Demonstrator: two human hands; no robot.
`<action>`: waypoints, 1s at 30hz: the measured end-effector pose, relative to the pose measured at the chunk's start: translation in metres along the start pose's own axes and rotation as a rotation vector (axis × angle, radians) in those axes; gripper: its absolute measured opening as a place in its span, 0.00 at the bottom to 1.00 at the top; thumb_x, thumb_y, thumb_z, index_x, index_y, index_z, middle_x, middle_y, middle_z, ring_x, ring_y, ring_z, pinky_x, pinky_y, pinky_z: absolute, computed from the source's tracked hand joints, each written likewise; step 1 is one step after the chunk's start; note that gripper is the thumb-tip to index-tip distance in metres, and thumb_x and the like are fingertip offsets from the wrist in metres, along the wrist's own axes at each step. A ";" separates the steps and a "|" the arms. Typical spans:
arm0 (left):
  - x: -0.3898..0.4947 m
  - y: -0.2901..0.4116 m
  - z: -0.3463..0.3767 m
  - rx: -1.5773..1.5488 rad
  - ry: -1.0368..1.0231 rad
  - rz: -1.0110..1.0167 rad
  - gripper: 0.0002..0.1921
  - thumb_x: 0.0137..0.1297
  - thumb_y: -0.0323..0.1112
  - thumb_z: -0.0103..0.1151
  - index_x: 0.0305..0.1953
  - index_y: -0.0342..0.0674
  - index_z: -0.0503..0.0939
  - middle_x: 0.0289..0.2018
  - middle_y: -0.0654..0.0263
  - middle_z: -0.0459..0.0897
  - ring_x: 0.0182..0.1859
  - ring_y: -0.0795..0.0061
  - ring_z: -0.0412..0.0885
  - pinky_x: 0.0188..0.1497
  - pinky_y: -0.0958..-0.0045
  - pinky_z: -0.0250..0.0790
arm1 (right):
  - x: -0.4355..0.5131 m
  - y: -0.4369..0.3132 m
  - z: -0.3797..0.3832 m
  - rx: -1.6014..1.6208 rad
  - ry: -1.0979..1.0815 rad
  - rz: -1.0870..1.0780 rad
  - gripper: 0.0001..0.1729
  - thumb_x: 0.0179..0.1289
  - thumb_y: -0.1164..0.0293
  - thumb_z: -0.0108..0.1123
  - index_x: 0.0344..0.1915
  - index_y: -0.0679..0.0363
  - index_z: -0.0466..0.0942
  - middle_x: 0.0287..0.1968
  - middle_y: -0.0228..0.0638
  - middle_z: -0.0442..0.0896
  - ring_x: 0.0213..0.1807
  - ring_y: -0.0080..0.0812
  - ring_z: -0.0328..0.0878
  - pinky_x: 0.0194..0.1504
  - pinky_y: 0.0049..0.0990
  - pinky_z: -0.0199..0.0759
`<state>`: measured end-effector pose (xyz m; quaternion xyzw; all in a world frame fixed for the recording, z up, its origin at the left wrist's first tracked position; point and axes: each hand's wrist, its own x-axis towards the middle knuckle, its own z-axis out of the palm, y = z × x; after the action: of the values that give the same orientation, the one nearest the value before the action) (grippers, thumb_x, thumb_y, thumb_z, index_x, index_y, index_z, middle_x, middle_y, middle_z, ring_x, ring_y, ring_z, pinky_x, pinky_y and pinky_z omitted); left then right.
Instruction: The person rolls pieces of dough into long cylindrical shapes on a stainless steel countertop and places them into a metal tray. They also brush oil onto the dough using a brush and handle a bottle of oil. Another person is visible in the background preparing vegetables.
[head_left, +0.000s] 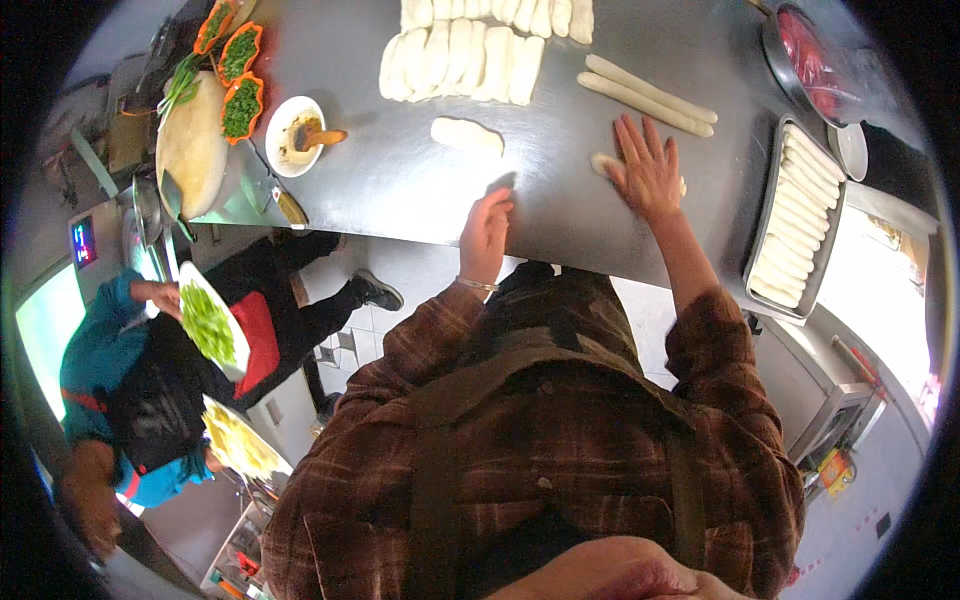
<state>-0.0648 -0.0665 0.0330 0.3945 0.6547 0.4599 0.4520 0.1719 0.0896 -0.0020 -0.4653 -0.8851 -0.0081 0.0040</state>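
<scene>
My right hand (646, 166) lies flat with spread fingers on a piece of dough (602, 164), whose ends poke out on both sides of the palm. Just beyond it two long dough ropes (649, 97) lie side by side on the metal worktop (360, 187). My left hand (487, 225), with a bracelet at the wrist, hovers by the table's near edge with bent fingers and nothing in it. A short dough piece (466, 136) rests past its fingertips. Farther back, rows of dough pieces (461, 60) sit packed together.
To the right stands a metal tray (780, 217) of dough sticks, near a round pan (806, 67) under plastic film. At left are a white bowl (295, 136), a brush (289, 208), orange dishes (241, 109) of chopped greens and a cutting board (191, 150). A co-worker (135, 352) carries two food plates.
</scene>
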 end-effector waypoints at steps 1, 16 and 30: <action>-0.001 0.000 0.008 0.038 -0.044 0.048 0.17 0.72 0.34 0.43 0.58 0.36 0.68 0.55 0.60 0.73 0.52 0.72 0.75 0.50 0.73 0.70 | 0.007 0.001 0.002 0.001 0.035 0.030 0.43 0.56 0.45 0.55 0.67 0.54 0.58 0.69 0.34 0.60 0.71 0.38 0.52 0.65 0.54 0.49; 0.137 0.028 0.180 0.676 -0.195 0.826 0.27 0.61 0.44 0.51 0.60 0.41 0.68 0.64 0.55 0.64 0.67 0.54 0.59 0.69 0.48 0.44 | -0.010 0.022 0.022 0.236 -0.068 0.000 0.37 0.59 0.54 0.53 0.65 0.60 0.60 0.67 0.40 0.62 0.70 0.38 0.54 0.71 0.45 0.38; 0.110 0.014 0.151 1.086 -0.261 0.790 0.34 0.63 0.55 0.48 0.65 0.39 0.60 0.67 0.56 0.59 0.70 0.60 0.55 0.69 0.46 0.42 | -0.052 0.015 0.003 0.202 0.096 0.266 0.36 0.58 0.56 0.56 0.65 0.57 0.62 0.68 0.41 0.61 0.72 0.39 0.51 0.69 0.46 0.43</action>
<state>0.0502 0.0771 -0.0046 0.8268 0.5397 0.1454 0.0634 0.2135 0.0551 -0.0056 -0.5746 -0.8109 0.0593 0.0940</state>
